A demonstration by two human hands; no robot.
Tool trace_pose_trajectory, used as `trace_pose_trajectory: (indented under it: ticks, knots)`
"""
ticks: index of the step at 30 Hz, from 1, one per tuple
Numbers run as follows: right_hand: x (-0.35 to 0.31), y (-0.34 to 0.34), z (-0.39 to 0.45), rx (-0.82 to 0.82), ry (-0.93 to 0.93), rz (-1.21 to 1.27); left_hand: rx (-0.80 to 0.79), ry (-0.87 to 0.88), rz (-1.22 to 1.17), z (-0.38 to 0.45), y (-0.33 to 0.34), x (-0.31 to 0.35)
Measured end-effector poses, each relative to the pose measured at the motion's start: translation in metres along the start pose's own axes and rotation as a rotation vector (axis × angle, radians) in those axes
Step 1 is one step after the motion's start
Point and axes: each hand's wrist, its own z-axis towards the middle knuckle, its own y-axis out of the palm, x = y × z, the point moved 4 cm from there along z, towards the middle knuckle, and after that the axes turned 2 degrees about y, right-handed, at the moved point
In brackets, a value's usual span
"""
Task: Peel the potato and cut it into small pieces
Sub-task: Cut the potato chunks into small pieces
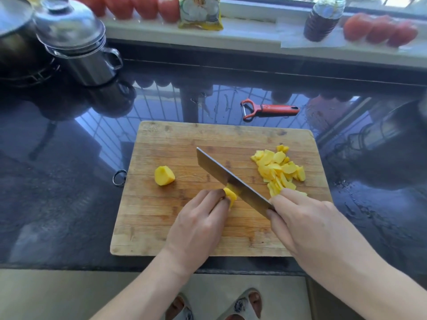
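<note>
Slicing: our left hand [203, 218] is pinning the small yellow peeled potato piece [230, 195], fingertips best curled back; our right hand [298, 218] is gripping the broad steel cleaver [231, 181].

Both forearms are bare from the lower edge of the frame to the wrists, with no sleeves, and the left hand [196, 224] and right hand [307, 224] are ungloved. At bottom centre, two feet wear pale grey open-toe slippers [245, 304] with a dark printed pattern on the straps.
</note>
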Motion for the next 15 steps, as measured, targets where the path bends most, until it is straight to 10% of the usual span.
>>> trace_pose_trajectory:
  ticks: [15]
  knots:
    - [0.0081, 0.0004, -0.0045, -0.058, 0.070, 0.047, -0.023, 0.003, -0.003, 0.0000, 0.0012, -0.0015]
